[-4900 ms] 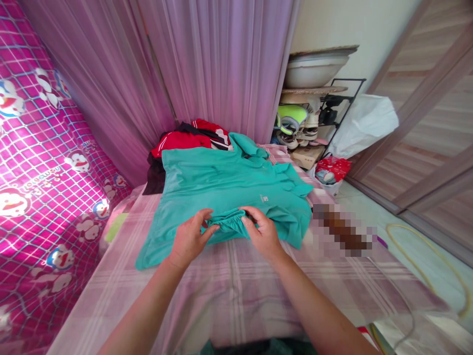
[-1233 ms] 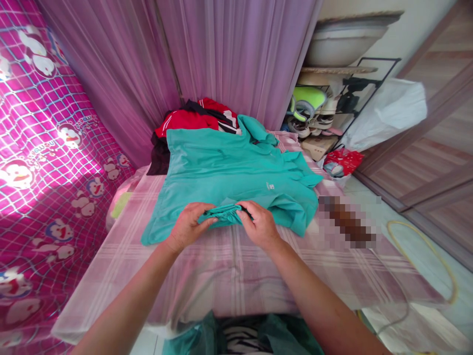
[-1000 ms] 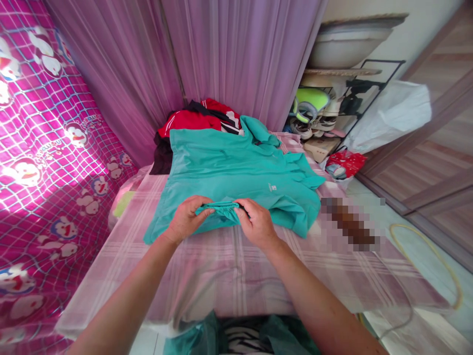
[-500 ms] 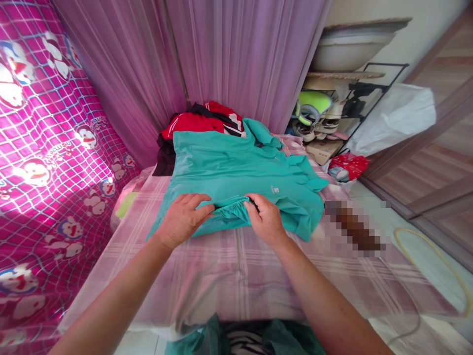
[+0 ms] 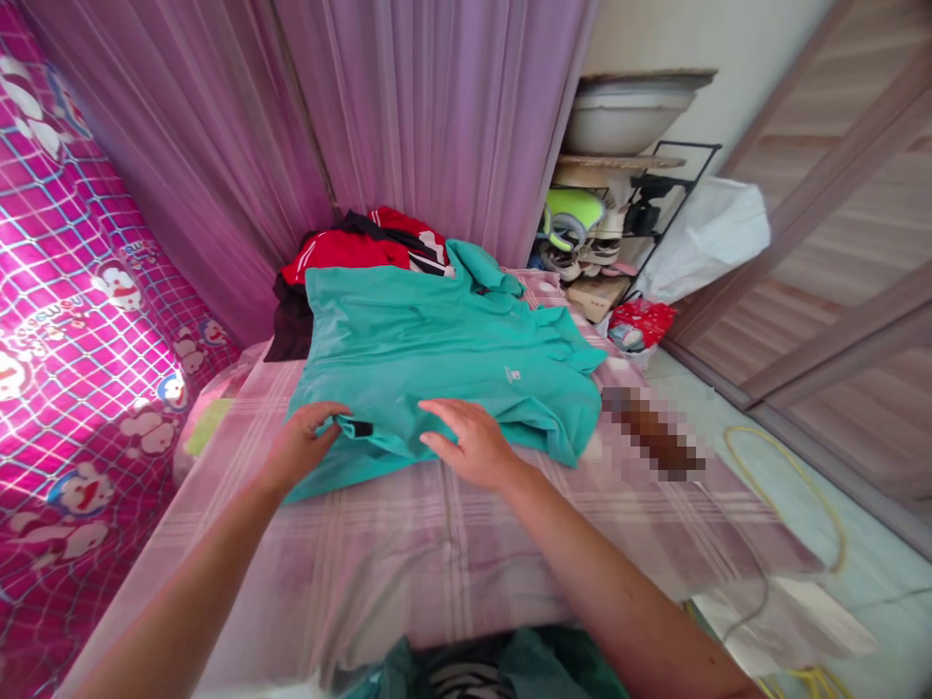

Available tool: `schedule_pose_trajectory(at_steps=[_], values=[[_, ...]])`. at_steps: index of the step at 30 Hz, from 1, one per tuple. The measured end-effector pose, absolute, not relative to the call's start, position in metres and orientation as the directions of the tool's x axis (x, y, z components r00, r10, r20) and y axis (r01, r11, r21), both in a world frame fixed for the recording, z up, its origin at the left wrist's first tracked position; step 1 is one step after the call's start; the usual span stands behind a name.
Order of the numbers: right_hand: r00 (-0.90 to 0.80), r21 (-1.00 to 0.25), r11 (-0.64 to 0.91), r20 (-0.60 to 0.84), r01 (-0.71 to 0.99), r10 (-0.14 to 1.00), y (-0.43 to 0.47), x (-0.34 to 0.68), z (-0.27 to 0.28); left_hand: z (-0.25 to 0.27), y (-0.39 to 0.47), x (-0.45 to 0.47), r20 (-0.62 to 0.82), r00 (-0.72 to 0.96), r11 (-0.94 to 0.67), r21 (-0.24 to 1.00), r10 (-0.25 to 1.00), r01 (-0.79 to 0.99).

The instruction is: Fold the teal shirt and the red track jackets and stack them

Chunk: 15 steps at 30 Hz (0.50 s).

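A teal jacket (image 5: 415, 335) with a small white chest logo lies spread out, its collar end to the right. My left hand (image 5: 300, 445) pinches the end of a sleeve at the jacket's near side, fingers closed on the cuff. A black patch (image 5: 359, 428) shows on that cuff, just right of my fingertips. Over the sleeve, to the right, my right hand (image 5: 472, 445) is open, thumb and fingers apart with nothing between them. Whether its fingertips touch the cloth I cannot tell.
Under the jacket is a pink plaid cloth (image 5: 408, 553). Red and black clothes (image 5: 349, 254) are heaped behind it by a purple curtain (image 5: 437, 116). A shoe rack (image 5: 674, 209) stands at the back right. An object at the right edge is blurred out.
My left hand has drawn left with the cuff, turning its black patch into view. My right hand has let go of the gathered sleeve and opened. The view has shifted right.
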State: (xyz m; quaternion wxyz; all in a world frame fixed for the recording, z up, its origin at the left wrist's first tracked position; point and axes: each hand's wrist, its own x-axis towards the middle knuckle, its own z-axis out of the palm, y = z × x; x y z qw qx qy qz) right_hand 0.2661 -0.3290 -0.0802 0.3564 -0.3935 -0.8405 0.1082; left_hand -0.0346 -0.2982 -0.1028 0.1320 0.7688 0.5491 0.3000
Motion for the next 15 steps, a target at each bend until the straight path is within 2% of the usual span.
schedule_pose_trajectory(at_steps=[3, 5, 9, 11, 15], values=[[-0.323, -0.393, 0.539, 0.495, 0.745, 0.807, -0.322, 0.315, -0.09, -0.117, -0.293, -0.049, 0.247, 0.226, -0.327, 0.531, 0.942, 0.782], [-0.227, -0.369, 0.413, 0.455, 0.833, 0.861, -0.323, 0.352, -0.101, -0.122, -0.296, -0.048, 0.269, 0.26, -0.365, 0.497, 0.927, 0.787], [-0.057, -0.43, 0.22, 0.36, 0.876, 0.931, -0.338, 0.41, -0.125, -0.116, -0.307, -0.033, 0.354, 0.365, -0.499, 0.449, 0.861, 0.742], [-0.015, -0.492, 0.146, 0.261, 0.858, 0.965, -0.347, 0.426, -0.133, -0.108, -0.309, -0.024, 0.35, 0.353, -0.493, 0.523, 0.868, 0.695], [0.012, -0.611, 0.042, 0.083, 0.791, 0.996, -0.354, 0.442, -0.128, -0.078, -0.301, -0.018, 0.284, 0.074, -0.266, 0.734, 0.956, 0.625]])
